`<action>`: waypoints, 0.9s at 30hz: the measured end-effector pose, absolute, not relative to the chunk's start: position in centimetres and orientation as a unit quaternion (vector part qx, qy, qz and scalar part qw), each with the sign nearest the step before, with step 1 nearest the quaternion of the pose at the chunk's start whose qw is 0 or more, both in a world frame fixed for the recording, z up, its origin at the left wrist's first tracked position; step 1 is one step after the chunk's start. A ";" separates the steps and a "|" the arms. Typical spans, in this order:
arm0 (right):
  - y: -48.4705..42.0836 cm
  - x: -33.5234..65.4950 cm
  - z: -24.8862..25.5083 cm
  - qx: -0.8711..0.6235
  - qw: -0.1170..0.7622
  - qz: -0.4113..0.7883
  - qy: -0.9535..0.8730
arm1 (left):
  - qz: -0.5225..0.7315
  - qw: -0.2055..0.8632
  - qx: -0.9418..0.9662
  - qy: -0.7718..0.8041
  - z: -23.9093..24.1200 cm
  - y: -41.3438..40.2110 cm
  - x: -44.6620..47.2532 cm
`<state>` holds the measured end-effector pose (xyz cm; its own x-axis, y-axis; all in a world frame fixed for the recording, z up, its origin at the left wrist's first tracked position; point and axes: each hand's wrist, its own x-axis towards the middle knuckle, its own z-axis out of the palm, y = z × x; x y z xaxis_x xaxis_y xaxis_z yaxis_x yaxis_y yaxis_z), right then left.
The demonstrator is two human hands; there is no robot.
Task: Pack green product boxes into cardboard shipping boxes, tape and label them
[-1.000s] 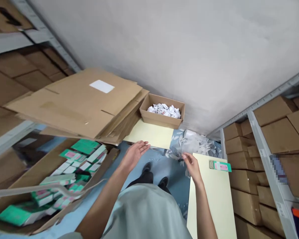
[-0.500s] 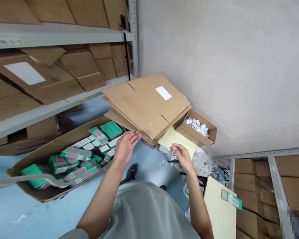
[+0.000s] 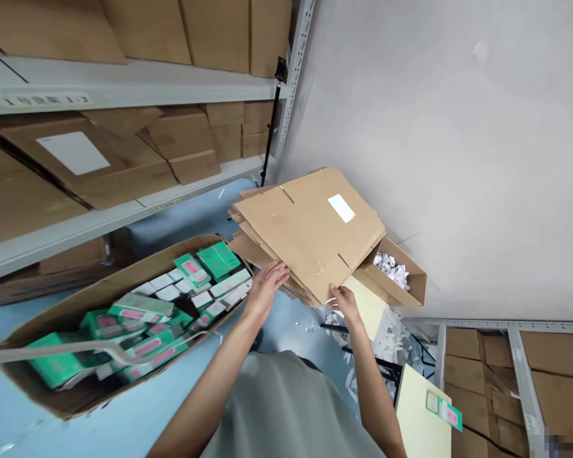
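Note:
A stack of flattened cardboard boxes (image 3: 310, 232) with a white label lies ahead of me, against the grey wall. My left hand (image 3: 266, 286) reaches its near-left edge, fingers stretched out and touching the cardboard. My right hand (image 3: 344, 301) meets the stack's near corner with fingers curled at its edge; whether it grips the cardboard I cannot tell. Neither hand carries anything else.
An open carton (image 3: 76, 318) of green and pink packets lies at left on the blue floor. A small box (image 3: 403, 280) of crumpled paper sits at the wall. Shelving (image 3: 124, 83) with brown cartons stands left and lower right. A pale yellow board (image 3: 420, 420) bears one green packet (image 3: 444, 412).
My view has swung left towards the shelving. Both hands moved forward from open air to the near edge of the flattened cardboard stack.

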<state>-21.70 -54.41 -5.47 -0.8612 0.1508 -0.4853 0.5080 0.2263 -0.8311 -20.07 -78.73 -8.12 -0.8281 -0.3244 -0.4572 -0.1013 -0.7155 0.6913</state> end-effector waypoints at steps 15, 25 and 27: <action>-54.4 -21.4 -1.9 0.153 0.062 -0.568 0.806 | -0.881 0.066 0.233 -0.406 -3.6 -77.6 -23.0; -54.1 -21.5 5.0 0.116 -0.090 -0.618 0.772 | -0.909 0.106 0.141 -0.379 4.3 -74.7 -25.8; -53.4 -21.3 6.1 0.119 -0.111 -0.618 0.769 | -0.912 0.113 0.117 -0.376 5.8 -74.0 -25.8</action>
<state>-21.26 -53.38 6.11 -0.9470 0.3205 0.0239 0.0454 0.2072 -0.9772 -25.75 -74.01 5.78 -0.9474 -0.2932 -0.1283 0.1177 -0.6920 0.7123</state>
